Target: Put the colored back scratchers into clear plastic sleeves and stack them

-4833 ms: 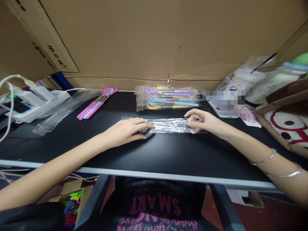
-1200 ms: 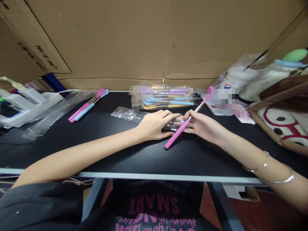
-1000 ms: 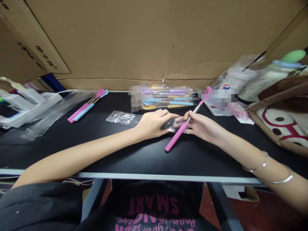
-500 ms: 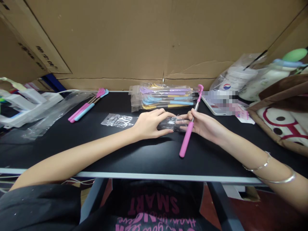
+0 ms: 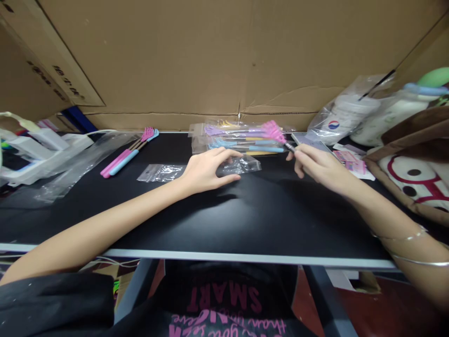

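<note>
My right hand (image 5: 317, 164) is closed around a telescopic back scratcher. Its pink claw head (image 5: 273, 131) points up and to the left, in front of the bagged scratchers; the hand hides the handle. My left hand (image 5: 206, 171) lies over a clear plastic bag (image 5: 163, 172), thumb and fingers apart. The bag is flat on the black table and sticks out on both sides of that hand. Behind it lies a pile of bagged back scratchers (image 5: 242, 140) in purple, blue and yellow. A pink back scratcher (image 5: 121, 161) and a blue one (image 5: 124, 162) lie unbagged at the left.
Loose clear plastic (image 5: 75, 168) and a white power strip (image 5: 45, 159) lie at the left. On the right are a phone (image 5: 312, 140), a bagged cup (image 5: 347, 117), a bottle (image 5: 389, 117) and a brown plush bag (image 5: 414, 140). Cardboard (image 5: 210, 56) walls the back.
My right hand has moved right and away from the plastic bag, turning the scratcher so its head now points left. My left hand and the bag have shifted slightly left.
</note>
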The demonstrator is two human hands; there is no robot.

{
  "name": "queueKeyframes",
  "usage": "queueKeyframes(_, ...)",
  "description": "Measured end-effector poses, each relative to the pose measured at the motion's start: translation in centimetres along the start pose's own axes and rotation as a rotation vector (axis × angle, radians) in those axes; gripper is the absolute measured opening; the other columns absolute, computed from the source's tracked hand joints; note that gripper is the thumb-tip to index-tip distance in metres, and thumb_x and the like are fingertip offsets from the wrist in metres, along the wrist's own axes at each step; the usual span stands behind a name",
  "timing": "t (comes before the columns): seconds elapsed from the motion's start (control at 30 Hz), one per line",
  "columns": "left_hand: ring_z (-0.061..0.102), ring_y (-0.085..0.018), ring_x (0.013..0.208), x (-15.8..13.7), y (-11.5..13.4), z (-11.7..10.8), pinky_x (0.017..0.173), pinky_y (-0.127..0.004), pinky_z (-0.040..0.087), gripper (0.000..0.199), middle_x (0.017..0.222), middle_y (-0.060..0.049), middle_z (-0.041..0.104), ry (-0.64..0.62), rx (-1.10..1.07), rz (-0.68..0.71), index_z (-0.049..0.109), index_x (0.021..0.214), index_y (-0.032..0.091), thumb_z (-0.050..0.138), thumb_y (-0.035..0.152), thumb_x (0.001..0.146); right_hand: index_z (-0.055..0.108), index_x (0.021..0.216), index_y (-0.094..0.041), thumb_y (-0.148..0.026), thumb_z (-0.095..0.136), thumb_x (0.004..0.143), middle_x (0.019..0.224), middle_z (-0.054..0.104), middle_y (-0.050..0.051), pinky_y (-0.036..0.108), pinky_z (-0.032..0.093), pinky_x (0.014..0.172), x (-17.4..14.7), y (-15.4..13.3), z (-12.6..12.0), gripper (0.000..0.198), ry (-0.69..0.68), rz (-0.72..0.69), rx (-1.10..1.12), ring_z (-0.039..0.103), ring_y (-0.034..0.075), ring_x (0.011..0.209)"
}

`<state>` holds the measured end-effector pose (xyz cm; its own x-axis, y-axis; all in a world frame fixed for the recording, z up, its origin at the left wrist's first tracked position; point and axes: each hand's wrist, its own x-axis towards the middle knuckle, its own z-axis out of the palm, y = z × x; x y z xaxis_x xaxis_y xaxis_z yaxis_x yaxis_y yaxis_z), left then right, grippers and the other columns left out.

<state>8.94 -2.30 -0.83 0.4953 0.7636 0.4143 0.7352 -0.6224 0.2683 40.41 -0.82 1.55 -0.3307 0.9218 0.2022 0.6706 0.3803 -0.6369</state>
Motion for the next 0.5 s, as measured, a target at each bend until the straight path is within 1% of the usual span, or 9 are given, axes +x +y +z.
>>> queueKeyframes(0.07,0.067,-0.021,0.105,-0.3,-0.6,-0.2,0.077,-0.026,0.046,0.049,0.115,0.001,0.072,-0.01,-0.009,-0.032,0.063,0.13,0.031,0.063,0.06,0.09,0.065,0.094,-0.024,-0.055,0.051,0.094,0.059,0.061,0.0,0.027,0.03,0.051,-0.2,0.1,0.1,0.034,-0.017,-0.075,-0.286,0.05,0.015,0.049)
queueKeyframes(0.13,0.067,-0.021,0.103,-0.5,-1.2,-0.4,0.076,-0.026,0.046,0.05,0.115,0.0,0.071,-0.012,-0.001,-0.063,0.063,0.13,0.031,0.063,0.061,0.09,0.069,0.097,-0.027,-0.054,0.053,0.093,0.06,0.063,-0.001,0.027,0.03,0.053,-0.4,0.1,0.4,0.031,-0.074,-0.129,-0.423,0.053,0.017,0.052)
queueKeyframes(0.2,0.067,-0.021,0.103,-0.6,-1.5,-0.5,0.075,-0.026,0.046,0.051,0.115,-0.001,0.071,-0.007,0.023,-0.072,0.064,0.131,0.031,0.063,0.061,0.09,0.071,0.098,-0.029,-0.054,0.054,0.092,0.06,0.064,-0.002,0.027,0.03,0.053,-0.7,0.0,0.9,0.031,-0.125,-0.181,-0.448,0.054,0.017,0.052)
queueKeyframes(0.23,0.067,-0.022,0.103,-0.6,-1.5,-0.5,0.075,-0.027,0.046,0.052,0.115,-0.001,0.071,-0.007,0.038,-0.067,0.064,0.132,0.031,0.064,0.061,0.09,0.072,0.098,-0.03,-0.054,0.055,0.092,0.061,0.065,-0.002,0.028,0.03,0.054,-0.8,-0.2,1.2,0.03,-0.129,-0.205,-0.447,0.055,0.016,0.052)
queueKeyframes(0.33,0.066,-0.021,0.104,-0.6,-1.5,-0.4,0.075,-0.026,0.046,0.052,0.115,-0.001,0.071,-0.014,0.072,-0.033,0.063,0.134,0.033,0.066,0.059,0.09,0.074,0.097,-0.031,-0.054,0.058,0.091,0.064,0.068,-0.001,0.028,0.032,0.054,-1.1,-0.5,1.6,0.029,-0.084,-0.259,-0.436,0.057,0.017,0.054)
queueKeyframes(0.5,0.066,-0.021,0.111,-0.7,-1.1,0.0,0.077,-0.027,0.048,0.052,0.122,-0.001,0.073,-0.019,0.116,0.034,0.062,0.138,0.034,0.066,0.058,0.091,0.076,0.099,-0.032,-0.053,0.06,0.092,0.073,0.074,0.0,0.03,0.037,0.057,-1.3,-0.8,1.5,0.027,-0.024,-0.282,-0.423,0.063,0.019,0.061)
